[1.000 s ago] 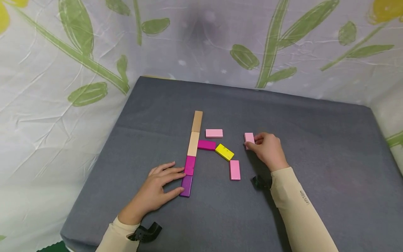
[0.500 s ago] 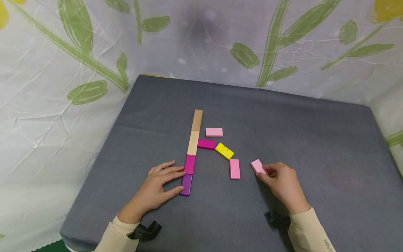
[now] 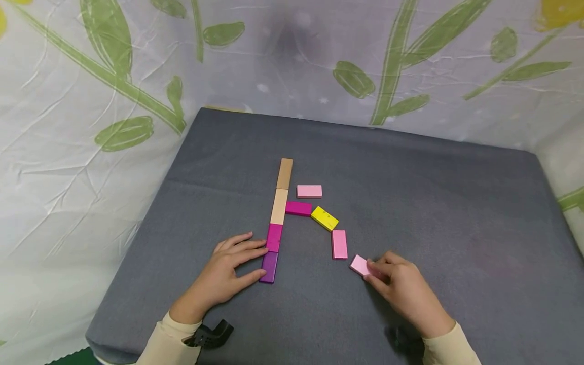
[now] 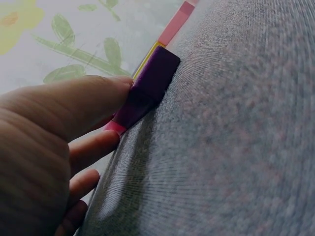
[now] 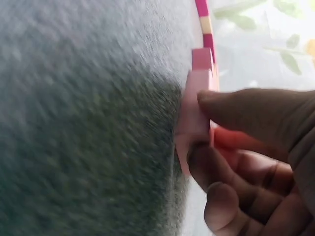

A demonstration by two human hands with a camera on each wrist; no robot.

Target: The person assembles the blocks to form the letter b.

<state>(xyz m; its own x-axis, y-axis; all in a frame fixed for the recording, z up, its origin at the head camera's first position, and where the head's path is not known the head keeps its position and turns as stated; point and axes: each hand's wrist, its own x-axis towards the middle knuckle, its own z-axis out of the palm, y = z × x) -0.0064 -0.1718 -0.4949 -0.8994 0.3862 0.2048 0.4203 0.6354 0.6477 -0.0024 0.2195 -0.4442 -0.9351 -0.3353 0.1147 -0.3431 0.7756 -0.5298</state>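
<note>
My right hand (image 3: 406, 291) pinches a light pink block (image 3: 360, 264) between thumb and fingers, tilted, just right of and nearer than another pink block (image 3: 339, 244). In the right wrist view the held pink block (image 5: 197, 101) shows close over the grey cloth. My left hand (image 3: 219, 279) lies with fingers spread, its fingertips touching the magenta block (image 3: 274, 237) and the purple block (image 3: 268, 267). These two form the near end of a straight row, with a cream block (image 3: 279, 206) and a tan block (image 3: 285, 173) beyond. The left wrist view shows the thumb against the purple block (image 4: 152, 73).
A second magenta block (image 3: 298, 208) runs right from the row, meeting a yellow block (image 3: 324, 218) set at a slant. Behind them lies a loose pink block (image 3: 309, 191). All rest on a grey cloth-covered table (image 3: 433, 203), backed by a leaf-patterned curtain (image 3: 292, 61).
My right hand has brought the pink block toward me, first rightward, then back left, turning it from upright to slanted in the head view. My left hand stays on the row.
</note>
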